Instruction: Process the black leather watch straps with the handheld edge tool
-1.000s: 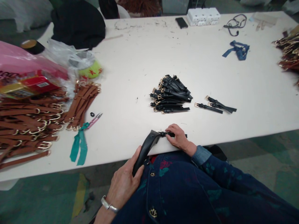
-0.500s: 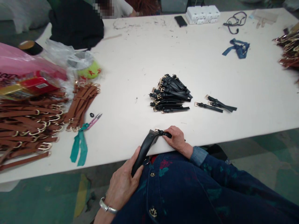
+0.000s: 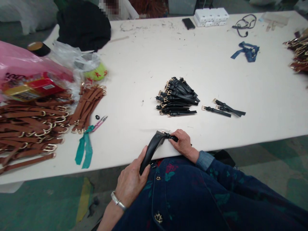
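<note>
My left hand (image 3: 131, 183), with a silver bracelet on the wrist, is closed round the lower end of a black curved tool (image 3: 151, 150) whose head rests on the near edge of the white table (image 3: 144, 57). My right hand (image 3: 183, 143) presses a small black strap with a gold buckle (image 3: 171, 137) against the tool's head, fingers pinched on it. A pile of black buckled straps (image 3: 177, 97) lies just beyond, and three loose black straps (image 3: 223, 108) lie to its right.
Many brown buckled straps (image 3: 36, 123) cover the left of the table, beside pink snips with a teal ribbon (image 3: 90, 136) and plastic bags (image 3: 48, 70). At the far edge are a phone (image 3: 188, 23), a white box (image 3: 211, 16), a blue ribbon (image 3: 246, 51) and another person's dark garment (image 3: 84, 24).
My right hand and the small strap have slid a little left toward the tool's head. My left hand has shifted slightly up the handle. The view has drifted a bit.
</note>
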### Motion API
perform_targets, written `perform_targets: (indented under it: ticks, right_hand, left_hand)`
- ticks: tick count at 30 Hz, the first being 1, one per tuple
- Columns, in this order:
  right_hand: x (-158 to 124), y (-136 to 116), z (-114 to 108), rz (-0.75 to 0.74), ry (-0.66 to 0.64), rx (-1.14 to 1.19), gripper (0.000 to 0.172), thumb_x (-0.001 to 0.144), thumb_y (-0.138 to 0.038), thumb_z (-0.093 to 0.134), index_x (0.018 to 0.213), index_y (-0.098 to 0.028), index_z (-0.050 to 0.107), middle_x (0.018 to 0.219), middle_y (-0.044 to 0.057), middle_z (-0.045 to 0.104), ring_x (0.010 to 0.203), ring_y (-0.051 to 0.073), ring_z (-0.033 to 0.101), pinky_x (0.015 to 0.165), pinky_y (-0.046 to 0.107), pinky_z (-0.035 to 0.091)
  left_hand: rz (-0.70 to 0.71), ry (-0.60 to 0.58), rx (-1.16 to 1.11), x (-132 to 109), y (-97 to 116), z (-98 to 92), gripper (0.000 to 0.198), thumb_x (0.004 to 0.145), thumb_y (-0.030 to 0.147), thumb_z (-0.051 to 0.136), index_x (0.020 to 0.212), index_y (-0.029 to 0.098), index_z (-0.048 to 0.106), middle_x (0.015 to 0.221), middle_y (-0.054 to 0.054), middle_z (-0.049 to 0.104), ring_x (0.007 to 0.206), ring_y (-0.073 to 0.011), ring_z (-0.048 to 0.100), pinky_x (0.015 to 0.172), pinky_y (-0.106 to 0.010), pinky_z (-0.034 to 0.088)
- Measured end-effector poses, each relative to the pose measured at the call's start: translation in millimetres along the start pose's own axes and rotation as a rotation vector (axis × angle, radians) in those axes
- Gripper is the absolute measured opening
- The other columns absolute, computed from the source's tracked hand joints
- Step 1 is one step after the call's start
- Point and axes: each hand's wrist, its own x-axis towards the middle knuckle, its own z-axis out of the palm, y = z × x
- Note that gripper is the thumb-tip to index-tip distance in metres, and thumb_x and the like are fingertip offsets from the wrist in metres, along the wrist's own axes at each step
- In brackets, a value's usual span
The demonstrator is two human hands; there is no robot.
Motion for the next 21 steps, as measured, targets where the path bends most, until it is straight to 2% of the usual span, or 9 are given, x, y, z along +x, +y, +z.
perform_targets:
  ticks: [10, 15, 21]
  right_hand:
    - [-4, -1, 1, 0.009, -0.013, -0.044, 0.012, 0.076, -0.029, 0.063, 0.084, -0.019, 0.062, 0.08, 0.005, 0.059, 0.08, 0.02, 0.052, 0.073, 0.032, 0.038]
    - [-5, 1, 3, 0.008, -0.006, -0.066, 0.012, 0.075, -0.028, 0.064, 0.083, -0.019, 0.062, 0.079, 0.004, 0.058, 0.079, 0.02, 0.052, 0.072, 0.031, 0.038]
    - [-5, 1, 3, 0.007, 0.006, -0.066, 0.013, 0.075, -0.029, 0.065, 0.083, -0.019, 0.063, 0.078, 0.004, 0.058, 0.078, 0.02, 0.052, 0.073, 0.031, 0.038]
  left_hand:
    - [0.008, 0.016, 0.105, -12, 6, 6.9, 0.061, 0.091, 0.037, 0.036, 0.145, 0.039, 0.009, 0.102, -0.003, 0.065, 0.084, -0.0246, 0.067, 0.069, -0.034, 0.05]
    - [0.003, 0.033, 0.053, -2, 8, 8.3, 0.065, 0.088, 0.036, 0.041, 0.146, 0.038, 0.01, 0.104, -0.003, 0.066, 0.087, -0.0248, 0.067, 0.074, -0.036, 0.05]
    - [0.009, 0.105, 0.019, 16, 16, 12.8, 0.067, 0.086, 0.034, 0.045, 0.145, 0.036, 0.014, 0.103, -0.004, 0.067, 0.088, -0.0252, 0.067, 0.075, -0.036, 0.051]
